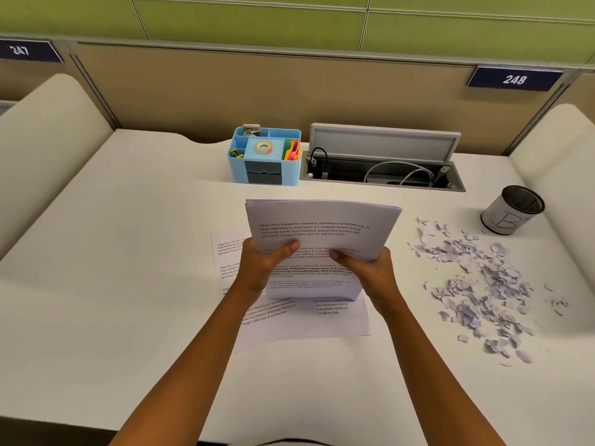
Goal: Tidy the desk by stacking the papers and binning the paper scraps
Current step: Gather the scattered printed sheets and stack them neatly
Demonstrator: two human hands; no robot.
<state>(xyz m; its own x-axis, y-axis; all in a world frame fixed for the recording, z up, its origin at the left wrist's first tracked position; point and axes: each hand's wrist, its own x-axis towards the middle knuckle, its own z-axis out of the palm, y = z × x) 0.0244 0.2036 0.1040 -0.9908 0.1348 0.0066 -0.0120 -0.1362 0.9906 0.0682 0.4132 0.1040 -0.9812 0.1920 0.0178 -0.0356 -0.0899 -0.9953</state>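
Both arms reached forward over the counter [128, 252] – the left hand [257, 268] and right hand [367, 272] gripped a stack of papers [322, 230] upright at its sides, thumbs in front, above loose sheets [289, 320].

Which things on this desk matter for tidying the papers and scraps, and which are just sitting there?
Part of the job:
- stack of papers, held by left hand and right hand
- loose sheets on the desk
- paper scraps
- small bin

Just lying about:
- blue organiser with tape roll
- open cable tray
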